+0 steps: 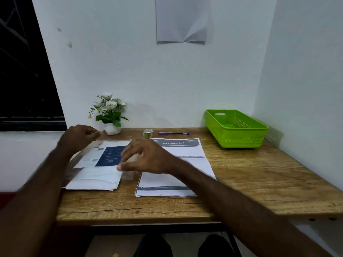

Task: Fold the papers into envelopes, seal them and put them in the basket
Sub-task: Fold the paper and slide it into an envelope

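A person sits at a wooden table (241, 175), both arms reaching forward. The step looks like an early fold: a partly folded paper (100, 164), its dark blue printed panel showing, lies at the left of the table. The left hand (78, 136) is raised over its far corner, fingers curled as if pinching something thin and clear; what it holds is too blurred to tell. The right hand (146, 158) hovers over the paper's right edge, fingers relaxed, gripping nothing. A stack (178, 164) of printed sheets lies just right. Next, the fold likely needs pressing flat. Tape (148, 133) waits behind; the green basket (235, 128) stands far right.
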A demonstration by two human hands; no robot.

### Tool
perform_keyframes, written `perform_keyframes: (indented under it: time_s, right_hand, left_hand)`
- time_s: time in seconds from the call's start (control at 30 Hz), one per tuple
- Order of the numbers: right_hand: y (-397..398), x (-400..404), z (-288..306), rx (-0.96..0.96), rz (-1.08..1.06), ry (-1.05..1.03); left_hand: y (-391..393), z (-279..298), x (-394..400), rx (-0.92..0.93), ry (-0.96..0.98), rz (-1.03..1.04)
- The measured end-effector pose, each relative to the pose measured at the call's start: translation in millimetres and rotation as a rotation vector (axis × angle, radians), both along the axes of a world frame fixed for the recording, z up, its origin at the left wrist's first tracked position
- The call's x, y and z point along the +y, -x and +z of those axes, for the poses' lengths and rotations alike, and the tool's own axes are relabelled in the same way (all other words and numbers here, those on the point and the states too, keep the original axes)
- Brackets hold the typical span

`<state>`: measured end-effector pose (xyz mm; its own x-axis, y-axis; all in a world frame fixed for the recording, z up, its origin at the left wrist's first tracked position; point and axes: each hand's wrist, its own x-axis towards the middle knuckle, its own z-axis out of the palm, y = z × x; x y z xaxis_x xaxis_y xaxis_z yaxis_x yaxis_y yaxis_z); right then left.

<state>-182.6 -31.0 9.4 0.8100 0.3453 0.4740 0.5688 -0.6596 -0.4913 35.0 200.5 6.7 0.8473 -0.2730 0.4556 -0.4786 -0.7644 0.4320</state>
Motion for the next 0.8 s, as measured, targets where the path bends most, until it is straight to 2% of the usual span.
perform_keyframes:
  time_s: [0.13, 0.27, 0.67, 0.8]
  right_hand:
    - [6.9, 16.0, -10.5, 0.084, 0.032, 0.098]
    - [14.1, 22.0, -16.3, 0.088, 0.070, 0.168]
    - [21.4, 32.0, -18.3, -0.127, 0.125, 0.140]
    - [22.7, 33.5, -16.4, -0.172, 0.085, 0.204]
  left_hand:
    - [-6.2, -0.2, 7.8, 0.017, 0.110, -0.035]
    - [-8.1, -5.3, 15.4, 0.023, 0.151, -0.028]
    - [-3.1, -6.2, 7.6, 0.040, 0.185, -0.030]
    - [-4.5, -7.5, 7.6, 0.040, 0.183, -0.049]
